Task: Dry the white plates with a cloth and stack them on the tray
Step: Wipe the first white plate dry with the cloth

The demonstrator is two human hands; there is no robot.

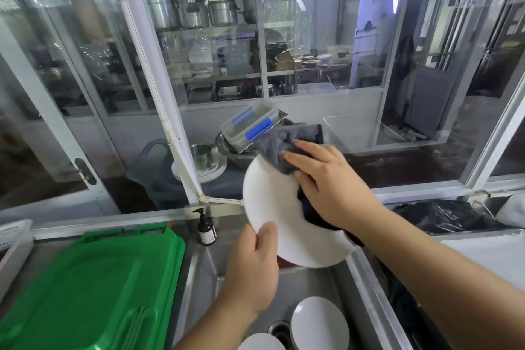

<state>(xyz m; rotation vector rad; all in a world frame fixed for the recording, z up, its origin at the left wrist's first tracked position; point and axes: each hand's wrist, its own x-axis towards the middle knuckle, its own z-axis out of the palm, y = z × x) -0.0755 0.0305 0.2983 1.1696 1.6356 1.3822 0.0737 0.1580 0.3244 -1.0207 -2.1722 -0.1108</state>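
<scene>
White porcelain is filling the middle of your view: you are holding one white plate point(272, 207) tilted up over the steel sink point(204, 273), its face turned toward you. Your left hand point(252, 267) is pinching the plate's lower-left rim, thumb curled over the front edge and the other fingers hidden behind it. Your right hand point(321, 176) is pressing a grey cloth point(277, 148) against the upper-right part of the plate, fingers fairly straight and spread over the fabric, with the rest of the cloth bunching under your palm. The cloth is sitting at the top right, so the undried face is lying down and to the left of your right fingers, toward your left thumb; the wipe probably needs to be travelling that way. Two more white plates point(319, 324) are lying in the sink basin below, beside the drain point(279, 328). A green tray point(93, 290) is resting on the counter to your left, well apart from the plate and nearer your left hand, so that hand is likely the better one for carrying the plate across.
</scene>
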